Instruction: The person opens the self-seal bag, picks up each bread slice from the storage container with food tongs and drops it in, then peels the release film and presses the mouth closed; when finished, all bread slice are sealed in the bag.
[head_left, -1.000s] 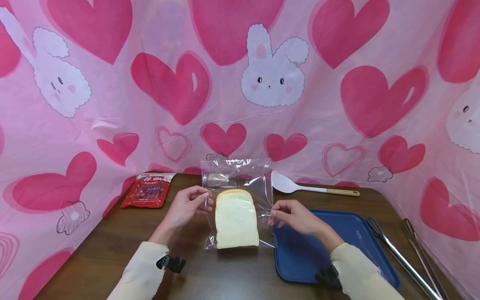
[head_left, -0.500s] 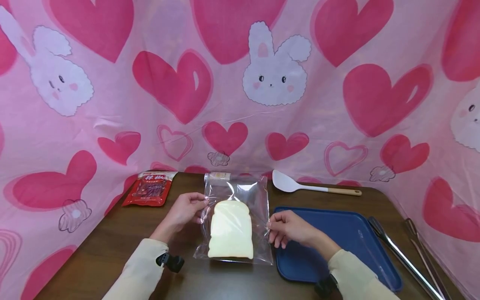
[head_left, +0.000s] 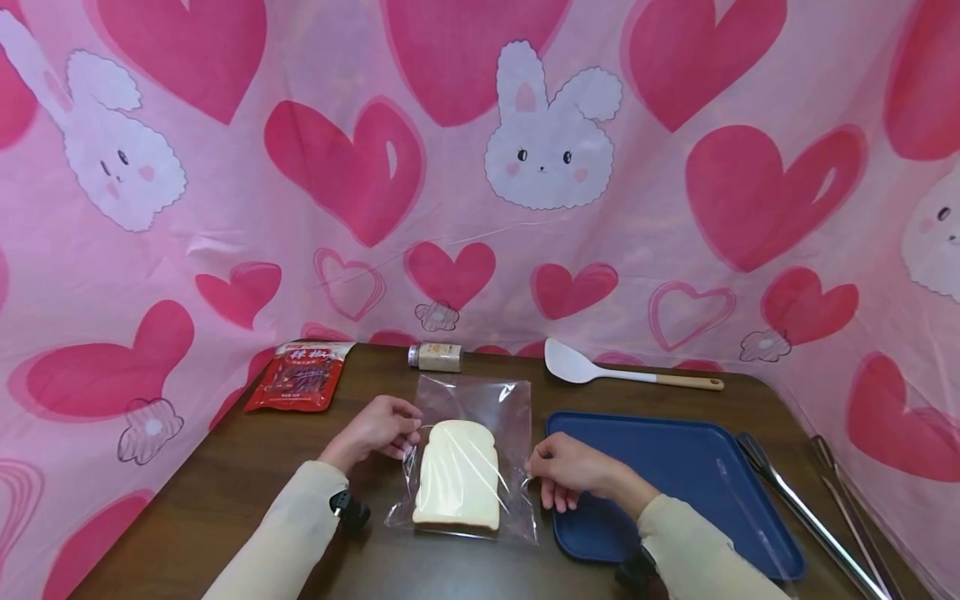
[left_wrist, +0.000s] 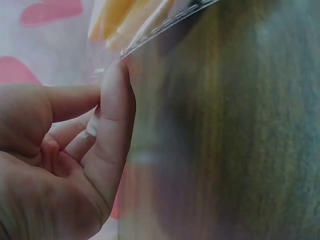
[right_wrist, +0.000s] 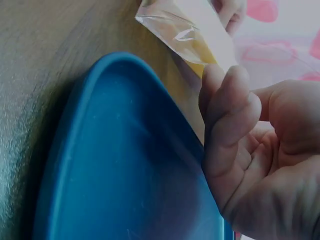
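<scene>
A slice of bread lies inside a clear plastic bag, low over the middle of the table in the head view. My left hand pinches the bag's left edge between thumb and index finger; the left wrist view shows that hand at the bag's seam. On the other side, my right hand pinches the bag's right edge, its other fingers curled. The right wrist view has the right hand above the rim of a blue tray. I cannot tell whether the bag fully rests on the table.
The blue tray lies right of the bag, partly under my right forearm. A red packet stands back left, a small jar lies behind the bag, and a white spatula is back right. Metal tongs lie at far right.
Both hands have brought the bag with the bread down and toward me, from upright to lying nearly flat. The jar behind now shows uncovered.
</scene>
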